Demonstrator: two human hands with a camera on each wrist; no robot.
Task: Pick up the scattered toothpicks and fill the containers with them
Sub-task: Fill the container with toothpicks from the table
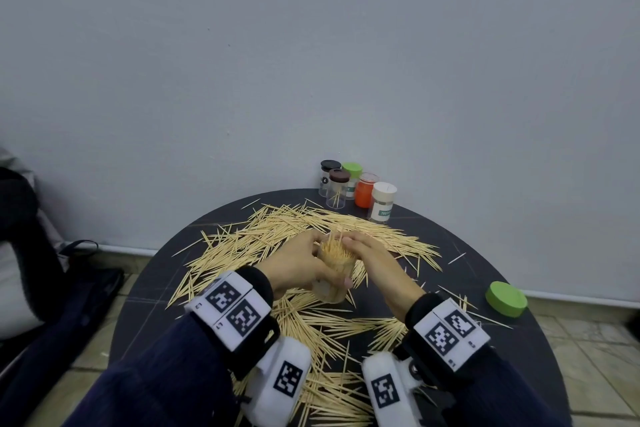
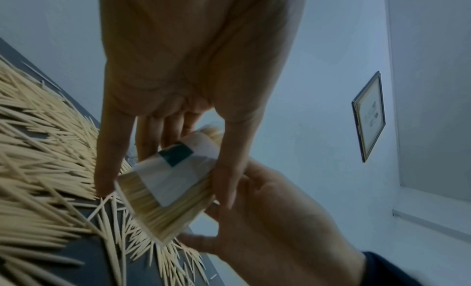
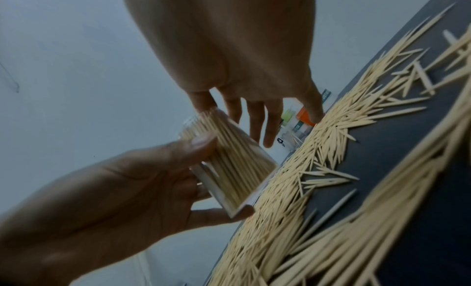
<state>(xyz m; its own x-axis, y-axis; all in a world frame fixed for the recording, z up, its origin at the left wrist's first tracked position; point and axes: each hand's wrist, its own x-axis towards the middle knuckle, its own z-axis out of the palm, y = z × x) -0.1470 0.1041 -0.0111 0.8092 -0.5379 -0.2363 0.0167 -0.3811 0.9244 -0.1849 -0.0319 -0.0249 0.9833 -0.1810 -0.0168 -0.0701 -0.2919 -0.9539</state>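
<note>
Both hands meet at one packed container [image 1: 334, 274]: left hand [image 1: 298, 267] grips it, right hand [image 1: 372, 263] fingers straight at its rim

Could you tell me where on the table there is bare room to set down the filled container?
Bare dark table shows along the right edge, between the loose green lid and the toothpick spread, and along the left rim. The middle and near side are crowded with toothpicks; the five jars fill the far edge.
</note>
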